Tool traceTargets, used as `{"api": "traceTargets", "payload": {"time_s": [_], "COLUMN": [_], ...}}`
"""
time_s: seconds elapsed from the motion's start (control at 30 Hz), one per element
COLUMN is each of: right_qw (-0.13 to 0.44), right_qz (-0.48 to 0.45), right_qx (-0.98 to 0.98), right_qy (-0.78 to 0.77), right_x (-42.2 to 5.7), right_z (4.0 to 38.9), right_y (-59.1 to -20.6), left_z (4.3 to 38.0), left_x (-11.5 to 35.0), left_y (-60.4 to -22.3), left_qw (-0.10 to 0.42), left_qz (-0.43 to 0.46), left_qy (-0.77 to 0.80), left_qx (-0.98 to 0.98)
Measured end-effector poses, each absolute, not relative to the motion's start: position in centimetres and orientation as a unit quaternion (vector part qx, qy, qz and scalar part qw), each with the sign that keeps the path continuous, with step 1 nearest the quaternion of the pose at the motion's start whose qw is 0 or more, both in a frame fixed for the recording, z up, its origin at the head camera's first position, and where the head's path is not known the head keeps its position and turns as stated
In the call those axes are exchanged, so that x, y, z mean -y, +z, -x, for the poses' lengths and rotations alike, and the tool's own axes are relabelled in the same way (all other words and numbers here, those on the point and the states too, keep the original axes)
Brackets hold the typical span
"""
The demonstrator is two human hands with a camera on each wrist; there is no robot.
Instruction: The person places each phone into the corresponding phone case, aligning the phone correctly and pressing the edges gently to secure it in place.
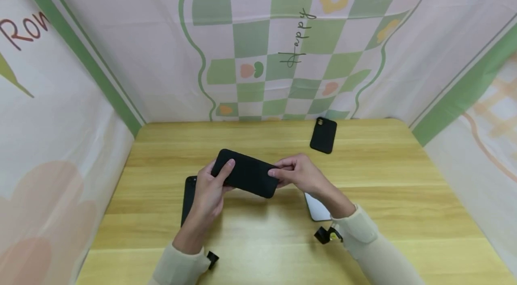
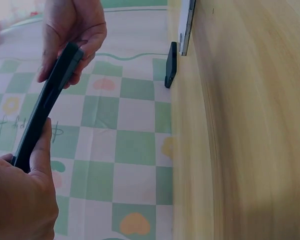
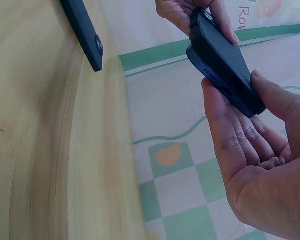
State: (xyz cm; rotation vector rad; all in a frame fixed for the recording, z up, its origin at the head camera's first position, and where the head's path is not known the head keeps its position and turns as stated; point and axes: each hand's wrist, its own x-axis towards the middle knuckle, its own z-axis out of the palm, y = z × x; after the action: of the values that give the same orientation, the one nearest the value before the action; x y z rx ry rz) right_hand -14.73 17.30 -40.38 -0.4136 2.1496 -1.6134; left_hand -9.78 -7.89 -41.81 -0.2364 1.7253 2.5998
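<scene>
Above the table, both hands hold a dark smartphone with a black case (image 1: 248, 175) on it; the phone tilts down to the right in the head view. My left hand (image 1: 211, 188) grips its left end, with the thumb across the upper face. At the other end, my right hand (image 1: 303, 175) pinches a corner between thumb and fingers. The right wrist view shows the phone's bluish lower edge (image 3: 217, 80) with small speaker holes, the black layer lying over it. Whether the case is fully seated I cannot tell.
A black phone (image 1: 188, 197) lies by my left forearm, partly covered by it. Under my right wrist lies a silver-white phone (image 1: 317, 208), half hidden. A black phone case (image 1: 324, 136) with a camera cutout rests near the back edge of the wooden table (image 1: 258, 249), before a patterned curtain (image 1: 250, 38).
</scene>
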Motion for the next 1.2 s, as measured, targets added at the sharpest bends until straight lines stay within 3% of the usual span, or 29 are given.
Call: {"api": "traceTargets", "payload": {"time_s": [1.2], "right_qw": [0.192], "right_qz": [0.174], "right_qx": [-0.729], "right_qy": [-0.633], "right_x": [-17.95], "right_z": [14.78], "right_y": [-41.06], "left_z": [9.61], "left_x": [7.49], "left_y": [-41.83], "left_qw": [0.024], "left_qz": [0.074], "left_qy": [0.853], "left_qx": [-0.516]}}
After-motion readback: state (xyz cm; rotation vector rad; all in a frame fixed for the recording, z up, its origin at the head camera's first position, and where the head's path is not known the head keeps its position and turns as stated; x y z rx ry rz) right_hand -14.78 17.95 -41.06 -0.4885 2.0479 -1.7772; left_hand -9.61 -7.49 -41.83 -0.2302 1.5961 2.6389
